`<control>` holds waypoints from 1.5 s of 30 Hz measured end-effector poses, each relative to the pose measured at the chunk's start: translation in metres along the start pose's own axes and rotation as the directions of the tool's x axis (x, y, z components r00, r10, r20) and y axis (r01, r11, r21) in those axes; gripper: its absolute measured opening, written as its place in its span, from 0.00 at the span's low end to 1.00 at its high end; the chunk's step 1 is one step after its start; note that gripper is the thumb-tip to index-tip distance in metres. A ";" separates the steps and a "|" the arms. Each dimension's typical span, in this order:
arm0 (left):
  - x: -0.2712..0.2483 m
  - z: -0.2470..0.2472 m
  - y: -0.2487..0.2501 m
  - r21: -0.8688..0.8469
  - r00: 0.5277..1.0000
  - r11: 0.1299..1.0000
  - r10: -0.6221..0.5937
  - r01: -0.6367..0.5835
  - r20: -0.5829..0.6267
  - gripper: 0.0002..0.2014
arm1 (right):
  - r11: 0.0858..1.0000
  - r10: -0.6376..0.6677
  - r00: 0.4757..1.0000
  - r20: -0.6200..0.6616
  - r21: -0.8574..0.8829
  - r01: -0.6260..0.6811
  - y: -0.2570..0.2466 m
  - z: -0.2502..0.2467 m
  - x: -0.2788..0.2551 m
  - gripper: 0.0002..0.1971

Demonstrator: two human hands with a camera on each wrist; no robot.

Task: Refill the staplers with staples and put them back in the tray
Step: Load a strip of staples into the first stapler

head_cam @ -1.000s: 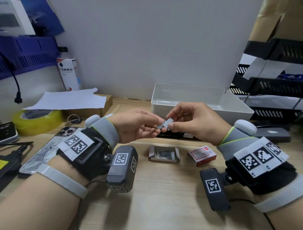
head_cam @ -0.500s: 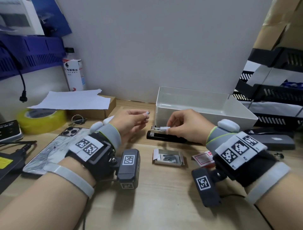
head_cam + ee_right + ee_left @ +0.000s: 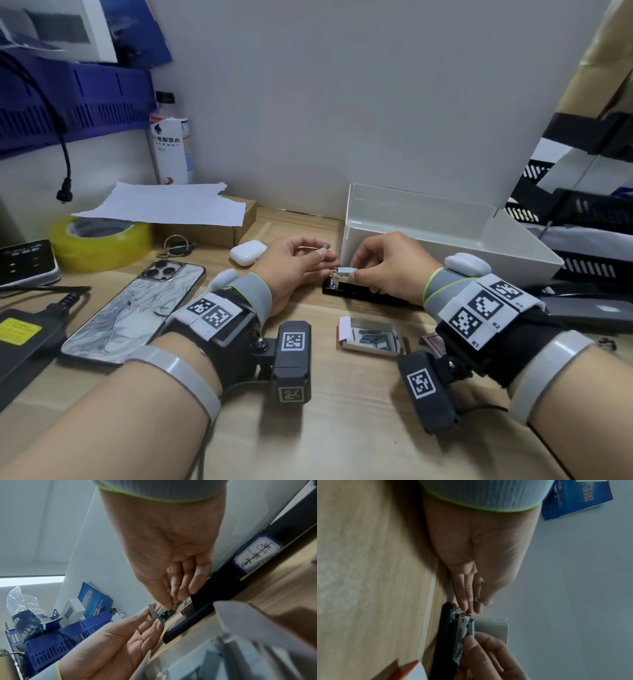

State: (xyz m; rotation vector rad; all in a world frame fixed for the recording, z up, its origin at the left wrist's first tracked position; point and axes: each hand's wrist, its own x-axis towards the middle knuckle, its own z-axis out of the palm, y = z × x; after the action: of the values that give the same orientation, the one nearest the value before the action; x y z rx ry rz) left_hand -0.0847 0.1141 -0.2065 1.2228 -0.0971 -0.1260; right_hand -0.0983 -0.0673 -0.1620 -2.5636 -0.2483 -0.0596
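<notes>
A black stapler (image 3: 363, 295) lies open on the desk in front of the white tray (image 3: 445, 236), its metal magazine (image 3: 460, 628) bared. My right hand (image 3: 354, 272) pinches a staple strip (image 3: 345, 270) and holds it on the front of the magazine. My left hand (image 3: 323, 251) pinches a short staple piece (image 3: 325, 245) between thumb and forefinger, just left of the stapler's front end; its other fingers reach toward the magazine tip. An open staple box (image 3: 371, 337) with loose strips lies nearer me. A grey stapler (image 3: 592, 308) lies at the right.
A phone (image 3: 133, 308), a yellow tape roll (image 3: 99, 240), a white earbud case (image 3: 248, 252) and a cardboard box under paper (image 3: 171, 205) fill the left side. Black file racks (image 3: 582, 212) stand at the right. The red box sleeve (image 3: 433, 341) lies by the staple box.
Both hands came down from mid-air, where they held one strip together. The right hand now has its strip at the stapler's magazine; the left keeps a short piece beside it.
</notes>
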 end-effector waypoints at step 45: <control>0.004 -0.003 -0.003 0.056 0.999 0.998 0.041 -0.042 0.022 0.08 | 0.985 -0.120 0.992 -0.041 -0.126 0.114 -0.015 -0.010 0.005 0.05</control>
State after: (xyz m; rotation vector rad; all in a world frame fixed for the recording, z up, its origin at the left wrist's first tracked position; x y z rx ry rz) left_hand -0.0803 0.1155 -0.2108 1.2748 -0.1448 -0.1002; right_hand -0.0956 -0.0599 -0.1450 -2.6641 -0.3879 -0.1870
